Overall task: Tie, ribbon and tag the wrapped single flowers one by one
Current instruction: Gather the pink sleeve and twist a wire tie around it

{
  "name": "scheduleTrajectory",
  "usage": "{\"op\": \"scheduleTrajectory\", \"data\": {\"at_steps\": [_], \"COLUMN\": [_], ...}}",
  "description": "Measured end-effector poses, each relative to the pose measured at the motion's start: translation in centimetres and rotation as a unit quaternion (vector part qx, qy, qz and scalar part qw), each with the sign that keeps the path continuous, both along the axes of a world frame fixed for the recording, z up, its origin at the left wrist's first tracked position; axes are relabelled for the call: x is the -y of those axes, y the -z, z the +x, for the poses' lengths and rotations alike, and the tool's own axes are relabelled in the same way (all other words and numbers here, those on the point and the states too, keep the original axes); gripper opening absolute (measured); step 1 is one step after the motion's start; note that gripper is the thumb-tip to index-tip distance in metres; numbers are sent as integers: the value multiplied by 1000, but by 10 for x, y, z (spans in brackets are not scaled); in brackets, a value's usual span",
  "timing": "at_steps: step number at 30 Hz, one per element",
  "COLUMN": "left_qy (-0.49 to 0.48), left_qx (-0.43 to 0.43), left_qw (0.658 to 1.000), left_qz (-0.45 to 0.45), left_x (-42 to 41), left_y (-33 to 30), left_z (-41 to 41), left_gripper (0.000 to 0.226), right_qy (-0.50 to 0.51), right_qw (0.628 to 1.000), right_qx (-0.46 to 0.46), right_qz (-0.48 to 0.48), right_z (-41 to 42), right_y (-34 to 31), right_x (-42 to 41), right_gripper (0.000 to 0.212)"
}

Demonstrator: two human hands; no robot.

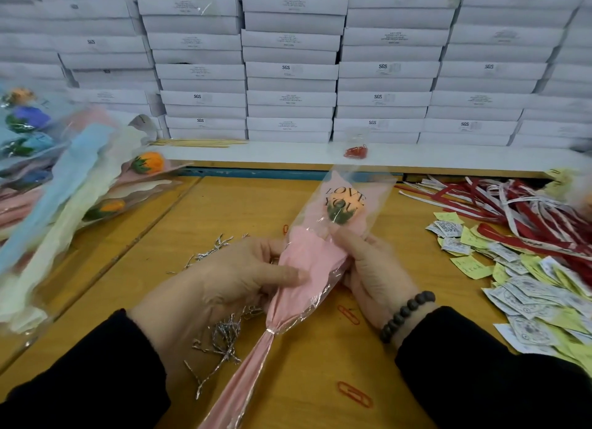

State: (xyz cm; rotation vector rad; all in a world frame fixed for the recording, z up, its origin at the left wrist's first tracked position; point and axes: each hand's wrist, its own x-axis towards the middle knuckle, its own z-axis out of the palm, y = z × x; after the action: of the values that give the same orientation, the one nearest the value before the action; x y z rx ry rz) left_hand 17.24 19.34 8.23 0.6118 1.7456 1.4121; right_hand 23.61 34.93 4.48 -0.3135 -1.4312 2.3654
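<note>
1. Wrapped flower (312,262), pink paper in a clear sleeve, was held above the table (243,204) at centre, head away from the person, tail toward the bottom edge.
2. Left hand (224,278) gripped the wrap's left side, thumb laid across the pink paper. Right hand (368,262) held the right side, fingers curled behind, thumb near the bloom.
3. Likely light; film looked slippery and crinkly, paper soft, easily creased. Best hold judged mid-cone or at the neck, not on the bloom.
4. Twist tie (270,331) was already cinching the neck; ribbon and tag apparently not on yet.
5. Loose silver ties (221,335) lay just under the wrap, could snag the film.
6. Red ribbons (512,204) and paper tags (528,287) lay right, within reach.
7. Other wrapped flowers (80,185) piled left; red paper clips (354,393) scattered near; white boxes (288,70) stacked behind.
</note>
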Motion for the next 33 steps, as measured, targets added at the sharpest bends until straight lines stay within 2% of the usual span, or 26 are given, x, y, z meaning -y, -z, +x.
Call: {"op": "scheduleTrajectory", "data": {"at_steps": [6, 9, 11, 17, 19, 24, 28, 31, 33], "left_qy": [17, 33, 45, 41, 41, 95, 180, 168, 148], "left_qx": [-20, -26, -30, -33, -22, 14, 18, 13, 12], "left_qw": [999, 998, 998, 998, 999, 995, 982, 985, 989], "left_qz": [-26, -36, -39, -38, -23, -14, -51, -43, -26], "left_x": [10, 13, 12, 11, 9, 11, 17, 14, 11], "left_y": [-1, -4, -6, -4, -2, 2, -1, 1, 3], "left_z": [-3, -6, -5, -5, -4, -2, -3, -2, -1], "left_gripper": [47, 34, 28, 37, 28, 17, 23, 10, 7], "right_qy": [0, -24, -22, 2, 14, 65, 109, 124, 123], "right_qw": [1000, 999, 999, 999, 999, 997, 994, 992, 992], "right_qx": [10, -24, -30, -25, -24, -17, 3, -1, 11], "right_qz": [26, 18, 14, 37, 39, 37, 23, 0, 21], "right_z": [-3, -4, -4, -3, -3, -5, -6, -4, -1], "right_y": [3, 2, 2, 2, 2, 2, 0, -4, -7], "right_x": [0, 3, 3, 3, 2, -9, -25, -32, -35], "right_gripper": [9, 20, 17, 21, 24, 23, 24, 22, 11]}}
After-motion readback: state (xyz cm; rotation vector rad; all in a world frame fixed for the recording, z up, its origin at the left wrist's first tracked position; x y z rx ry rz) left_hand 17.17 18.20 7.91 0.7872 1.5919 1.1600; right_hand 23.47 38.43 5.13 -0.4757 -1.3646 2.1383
